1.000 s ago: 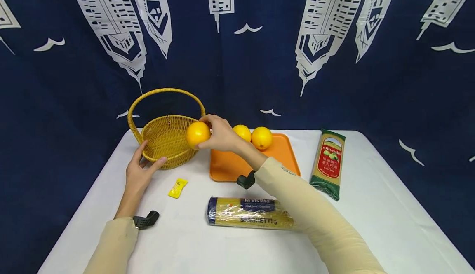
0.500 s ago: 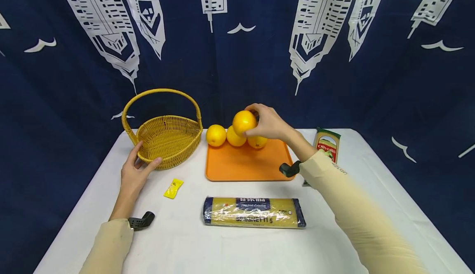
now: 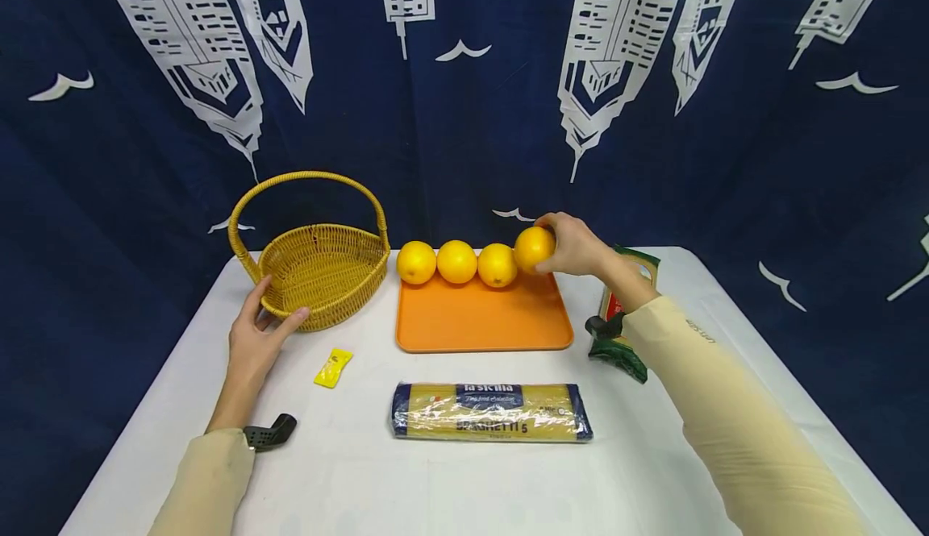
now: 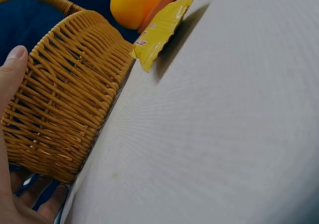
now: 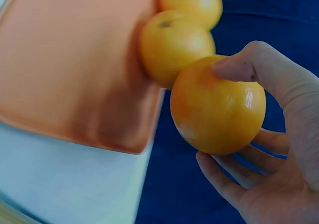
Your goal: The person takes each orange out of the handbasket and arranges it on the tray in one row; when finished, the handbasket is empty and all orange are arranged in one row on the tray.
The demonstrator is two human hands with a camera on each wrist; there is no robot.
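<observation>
My right hand [image 3: 573, 247] holds an orange [image 3: 534, 249] over the back right corner of an orange tray [image 3: 485, 318]. In the right wrist view, the thumb lies on top of this fruit and the fingers are beneath and behind it. It appears close beside another orange [image 5: 174, 50]. Three oranges, among them one at the left end [image 3: 417, 263], sit in a row along the tray's back edge. My left hand [image 3: 254, 342] is at the near left side of a wicker basket [image 4: 65, 89], thumb and fingers spread around its wall. The basket's visible inside holds nothing.
A yellow wrapped sweet [image 3: 334, 367] lies in front of the basket. A spaghetti pack [image 3: 492, 413] lies across the table before the tray. To the right, another pasta pack [image 3: 617, 355] is partly hidden by the right arm. A blue curtain [image 3: 464, 141] hangs behind.
My right hand has carried an orange from beside the basket rightward across the tray, then lowered it at the row's right end. The left hand stays at the basket. The view has shifted slightly.
</observation>
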